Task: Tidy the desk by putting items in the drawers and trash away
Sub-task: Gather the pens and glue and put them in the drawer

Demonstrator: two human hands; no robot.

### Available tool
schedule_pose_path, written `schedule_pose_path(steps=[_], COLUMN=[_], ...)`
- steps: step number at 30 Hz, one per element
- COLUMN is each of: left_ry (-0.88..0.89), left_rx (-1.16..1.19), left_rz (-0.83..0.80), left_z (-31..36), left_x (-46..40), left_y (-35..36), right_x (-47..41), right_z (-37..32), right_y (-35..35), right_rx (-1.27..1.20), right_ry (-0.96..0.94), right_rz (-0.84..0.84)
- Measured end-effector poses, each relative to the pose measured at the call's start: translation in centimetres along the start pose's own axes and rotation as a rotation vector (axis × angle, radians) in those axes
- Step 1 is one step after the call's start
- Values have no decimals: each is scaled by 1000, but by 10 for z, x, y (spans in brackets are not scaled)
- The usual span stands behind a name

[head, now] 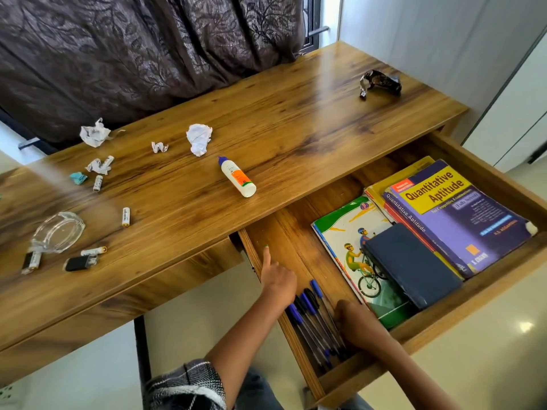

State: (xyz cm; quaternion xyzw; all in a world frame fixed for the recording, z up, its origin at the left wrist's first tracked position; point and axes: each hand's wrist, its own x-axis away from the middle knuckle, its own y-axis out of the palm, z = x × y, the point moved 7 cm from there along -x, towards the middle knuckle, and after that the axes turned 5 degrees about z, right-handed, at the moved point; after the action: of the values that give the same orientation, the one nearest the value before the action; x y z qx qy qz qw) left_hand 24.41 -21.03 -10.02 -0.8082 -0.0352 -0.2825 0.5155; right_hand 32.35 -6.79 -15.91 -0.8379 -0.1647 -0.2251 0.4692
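Drawer open, pens going in; worktop litter untouched.

Worktop (296, 119): glue bottle (237, 176) near the front edge above the drawer (488, 294); crumpled paper (199, 139) mid-back, foil wrapper (379, 83) at back right corner, batteries (126, 216) toward the left end. Drawer holds books (455, 214) on its right side and pens (313, 318) along its left wall. Your left hand (276, 279) rests there, forefinger straight, gripping nothing visible; your right hand (355, 321) curls at the pens, grip not discernible. Line the pens parallel against the wall, leaving floor space for glue.
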Motion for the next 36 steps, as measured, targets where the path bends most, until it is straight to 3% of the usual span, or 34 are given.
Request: schedule_pose_path(steps=[14, 26, 36], left_ry=[59, 119, 161], left_rx=[190, 298, 308], left_rz=[8, 212, 183], left_z=[5, 8, 21], left_x=[-2, 1, 3], left_y=[7, 2, 11], right_x=[-1, -8, -9], right_z=[0, -16, -12], right_y=[1, -11, -18], right_rx=[-7, 40, 113], right_ry=[14, -13, -18], right_rz=[-11, 60, 76])
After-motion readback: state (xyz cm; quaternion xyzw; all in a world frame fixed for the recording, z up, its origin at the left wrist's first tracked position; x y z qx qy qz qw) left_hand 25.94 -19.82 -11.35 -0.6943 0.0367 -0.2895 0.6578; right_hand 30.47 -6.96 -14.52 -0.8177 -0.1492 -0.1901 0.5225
